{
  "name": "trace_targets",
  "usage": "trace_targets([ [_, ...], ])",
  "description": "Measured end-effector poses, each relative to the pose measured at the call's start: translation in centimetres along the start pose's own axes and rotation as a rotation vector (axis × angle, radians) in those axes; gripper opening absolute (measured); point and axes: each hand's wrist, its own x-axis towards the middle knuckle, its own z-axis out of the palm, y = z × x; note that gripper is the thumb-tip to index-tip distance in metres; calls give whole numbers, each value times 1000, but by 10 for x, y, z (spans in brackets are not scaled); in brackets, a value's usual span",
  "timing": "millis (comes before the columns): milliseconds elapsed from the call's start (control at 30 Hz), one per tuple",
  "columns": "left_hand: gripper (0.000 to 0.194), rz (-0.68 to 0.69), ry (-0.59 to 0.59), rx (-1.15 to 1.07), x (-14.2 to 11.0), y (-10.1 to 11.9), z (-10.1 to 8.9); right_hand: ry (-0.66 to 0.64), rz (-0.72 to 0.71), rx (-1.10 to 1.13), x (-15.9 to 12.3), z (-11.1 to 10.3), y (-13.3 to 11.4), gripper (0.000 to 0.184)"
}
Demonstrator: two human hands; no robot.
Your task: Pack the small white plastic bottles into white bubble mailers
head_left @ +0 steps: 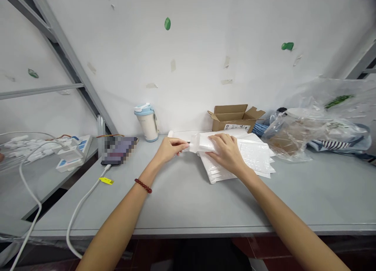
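Observation:
A stack of white bubble bags [255, 157] lies on the grey table, their edges fanned out to the right. My right hand [226, 151] is closed over the top white bubble bag [202, 141], thumb below and fingers above, and its mouth points left. At that mouth, my left hand [172, 149] has thumb and forefinger pinched together. What it pinches is small and thin, and mostly hidden by the fingers. Part of something white shows just behind the left hand.
Behind the bags stands an open cardboard box [235, 118]. A lidded cup [148, 124] is by the wall. Left of it lies a phone [120, 150] with a white cable [85, 198]. Clear plastic bags [305, 136] cover the right; chargers [73, 151] sit far left.

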Motion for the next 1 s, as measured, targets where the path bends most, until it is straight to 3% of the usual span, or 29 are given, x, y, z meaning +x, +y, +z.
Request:
trace_targets([
  [133,26,4,-28,-89,-2,-7,25,-12,-33,15,0,0,2,31],
  [267,32,47,-13,-137,-3,-13,35,-14,-47,59,0,-2,4,31],
  [567,23,140,68,-27,-9,-12,40,-5,-97,68,1,-5,-1,30],
  [733,25,169,265,56,-7,-7,28,38,-69,80,2,-7,-2,30],
  [800,32,114,301,-6,-5,-6,22,56,-63,89,2,-8,-2,32],
  [833,36,58,254,-66,-4,-6,19,65,-68,92,2,-8,-2,33],
  [900,40,-72,46,-219,-3,-7,18,75,-92,90,2,-8,-3,34],
  [967,37,-171,-157,-355,-3,-10,21,74,-125,87,1,-7,-5,34],
  [1000,36,-197,-204,-399,-3,-12,24,73,-142,86,1,-7,-7,33],
])
